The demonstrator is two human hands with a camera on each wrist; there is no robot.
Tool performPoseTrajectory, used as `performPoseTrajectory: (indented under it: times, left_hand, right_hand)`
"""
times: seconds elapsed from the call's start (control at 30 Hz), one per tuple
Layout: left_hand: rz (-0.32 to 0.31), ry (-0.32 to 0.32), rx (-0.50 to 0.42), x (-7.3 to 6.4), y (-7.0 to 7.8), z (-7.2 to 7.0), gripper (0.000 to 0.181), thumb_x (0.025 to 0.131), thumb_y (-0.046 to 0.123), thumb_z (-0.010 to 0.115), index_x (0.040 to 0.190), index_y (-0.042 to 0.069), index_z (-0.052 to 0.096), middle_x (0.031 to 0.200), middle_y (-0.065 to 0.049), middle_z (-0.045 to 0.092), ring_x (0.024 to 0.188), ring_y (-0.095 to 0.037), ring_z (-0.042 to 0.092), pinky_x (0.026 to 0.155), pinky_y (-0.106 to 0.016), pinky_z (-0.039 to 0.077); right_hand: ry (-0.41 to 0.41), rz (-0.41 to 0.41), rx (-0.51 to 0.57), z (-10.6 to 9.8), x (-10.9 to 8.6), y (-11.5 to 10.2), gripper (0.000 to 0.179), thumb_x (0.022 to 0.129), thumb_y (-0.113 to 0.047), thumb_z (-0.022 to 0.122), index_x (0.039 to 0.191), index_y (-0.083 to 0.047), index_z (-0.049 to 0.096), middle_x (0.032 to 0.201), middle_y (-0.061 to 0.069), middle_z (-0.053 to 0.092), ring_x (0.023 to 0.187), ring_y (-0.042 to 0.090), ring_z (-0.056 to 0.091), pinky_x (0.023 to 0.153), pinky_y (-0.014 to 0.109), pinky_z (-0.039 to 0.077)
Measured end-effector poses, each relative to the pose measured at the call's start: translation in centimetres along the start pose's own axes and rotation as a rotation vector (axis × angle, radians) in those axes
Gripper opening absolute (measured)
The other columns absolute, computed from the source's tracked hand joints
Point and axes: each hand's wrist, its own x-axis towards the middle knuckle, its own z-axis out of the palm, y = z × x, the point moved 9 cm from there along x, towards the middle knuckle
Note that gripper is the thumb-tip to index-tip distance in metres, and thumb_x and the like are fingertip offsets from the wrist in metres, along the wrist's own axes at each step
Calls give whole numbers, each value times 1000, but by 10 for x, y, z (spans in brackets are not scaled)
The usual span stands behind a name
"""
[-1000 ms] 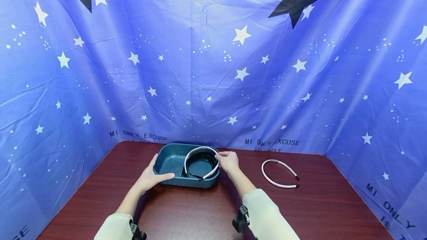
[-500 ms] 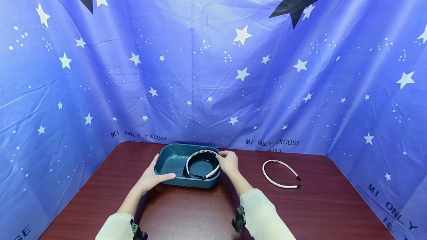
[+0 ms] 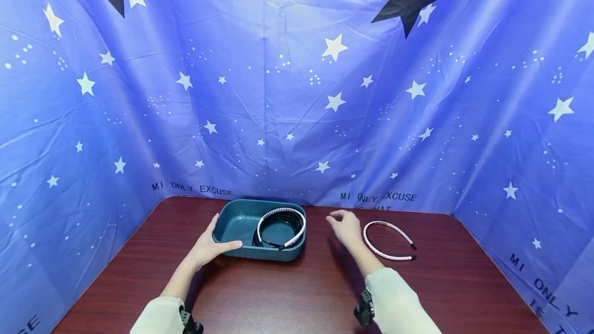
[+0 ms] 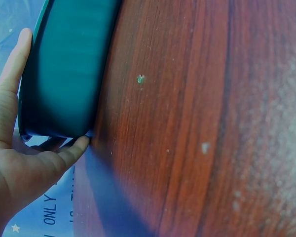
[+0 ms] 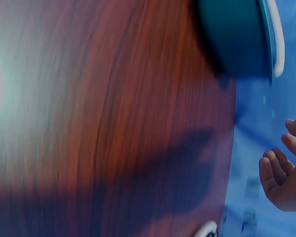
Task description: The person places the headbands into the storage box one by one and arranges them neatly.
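A dark teal plastic basin (image 3: 236, 254) stands on the table. My left hand (image 3: 207, 247) lies at its near left corner, fingers along the left end and thumb stretched along the near rim; the left wrist view also shows this hand (image 4: 24, 168) touching the basin wall (image 4: 66, 69). Inside the basin's right half, a white-and-black headband (image 3: 297, 240) lies on top of black headbands (image 3: 262, 238), whose number is hard to tell. Right of the basin, my right hand (image 3: 347, 227) hovers with loosely bent fingers and nothing in them. A second white-and-black headband (image 3: 368, 244) lies on the table beside it.
The reddish-brown wooden table (image 3: 269, 298) ends at the back against a blue curtain (image 3: 297, 159) printed with stars. That curtain also hangs along both sides. The basin's left half shows its bare bottom (image 3: 238, 228).
My right hand has let go of the white-and-black headband, which now rests in the basin, and has moved right toward the other headband. My left hand stays at the basin.
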Motion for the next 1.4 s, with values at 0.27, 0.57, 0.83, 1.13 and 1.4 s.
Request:
performPoseTrajectory:
  times: [0.27, 0.57, 0.83, 1.13, 1.4]
  left_hand:
    - [-7, -9, 9, -1, 0, -1, 117, 71, 46, 78, 152, 14, 0, 156, -19, 10, 138, -42, 21, 107, -62, 25]
    - [-14, -12, 13, -2, 3, -2, 115, 72, 46, 76, 152, 14, 0, 156, -19, 10, 138, -42, 21, 107, -63, 24]
    - [-8, -16, 21, -3, 4, 0, 116, 72, 47, 76, 152, 14, -1, 156, -19, 9, 138, -41, 21, 108, -62, 24]
    - [-12, -14, 15, -2, 3, -1, 114, 73, 45, 76, 152, 14, -1, 156, -19, 9, 138, -41, 21, 107, -63, 24]
    - [-17, -20, 5, -3, 3, 0, 113, 74, 44, 75, 152, 15, -1, 156, -18, 8, 138, -41, 20, 107, -63, 24]
  right_hand:
    - [38, 54, -133, -66, 7, 60, 29, 86, -20, 60, 105, 2, 68, 107, 22, 67, 101, 40, 60, 85, 49, 45]
    - [41, 141, -242, -114, 0, 130, 33, 87, -20, 57, 109, 5, 63, 107, 26, 64, 101, 45, 56, 80, 51, 45]
    - [-1, 167, -261, -116, -9, 156, 35, 87, -18, 57, 112, 6, 60, 111, 28, 62, 105, 48, 54, 81, 53, 45]
    - [-38, 154, -276, -109, -13, 166, 36, 85, -13, 58, 115, 8, 58, 107, 28, 62, 103, 50, 54, 80, 54, 44]
    - [-36, 166, -282, -108, -16, 170, 30, 86, -15, 56, 106, 6, 64, 108, 27, 63, 104, 49, 54, 80, 54, 44]
